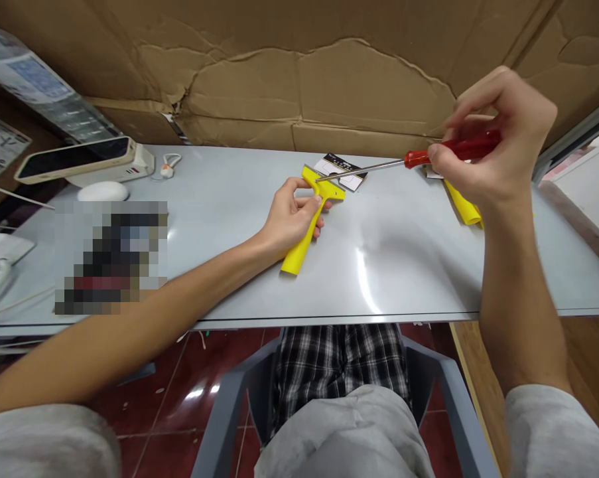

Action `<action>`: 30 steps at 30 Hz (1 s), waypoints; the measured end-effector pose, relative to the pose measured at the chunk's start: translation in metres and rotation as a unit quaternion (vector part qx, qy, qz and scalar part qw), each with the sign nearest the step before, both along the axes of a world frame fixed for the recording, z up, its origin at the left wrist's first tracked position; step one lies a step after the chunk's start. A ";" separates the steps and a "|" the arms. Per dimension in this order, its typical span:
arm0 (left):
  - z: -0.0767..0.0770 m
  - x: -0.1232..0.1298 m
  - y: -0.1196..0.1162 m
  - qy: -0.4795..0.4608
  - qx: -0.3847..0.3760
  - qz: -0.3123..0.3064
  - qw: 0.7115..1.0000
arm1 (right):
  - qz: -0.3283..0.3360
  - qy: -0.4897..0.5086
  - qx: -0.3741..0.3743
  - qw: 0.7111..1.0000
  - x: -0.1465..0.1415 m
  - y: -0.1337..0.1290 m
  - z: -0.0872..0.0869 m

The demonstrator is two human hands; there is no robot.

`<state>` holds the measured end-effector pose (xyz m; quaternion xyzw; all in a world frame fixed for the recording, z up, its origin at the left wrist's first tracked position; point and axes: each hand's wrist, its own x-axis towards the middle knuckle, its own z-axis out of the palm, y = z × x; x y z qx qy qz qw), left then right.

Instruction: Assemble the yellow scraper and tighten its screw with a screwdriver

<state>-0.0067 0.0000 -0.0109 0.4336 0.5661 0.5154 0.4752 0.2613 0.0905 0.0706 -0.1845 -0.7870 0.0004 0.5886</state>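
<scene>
My left hand is closed around a yellow plastic scraper, its handle slanting down to the left and its wide head at the top. In my right hand is a screwdriver with a red handle. The long metal shaft reaches left, and its tip meets the scraper's head near one end. A small screw hole shows at the head's other end. Just behind the head lies a black and white card package. Another yellow tool lies partly hidden behind my right hand and wrist.
Brown cardboard stands along the back of the grey table. To the left are a phone on a white device, a white mouse, a plastic bottle and a small corded item. A blurred-out patch covers something at front left.
</scene>
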 end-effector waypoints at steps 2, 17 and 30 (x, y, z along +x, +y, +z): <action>0.001 0.000 0.000 -0.002 0.001 0.000 1.000 | 0.024 0.029 0.013 0.999 0.000 0.007 0.001; -0.001 -0.001 0.002 -0.007 0.016 -0.011 1.000 | 0.024 -0.005 0.123 0.992 0.007 0.011 0.006; 0.003 0.002 0.002 -0.008 -0.004 0.003 1.000 | 0.036 0.041 0.058 0.997 0.001 0.013 0.001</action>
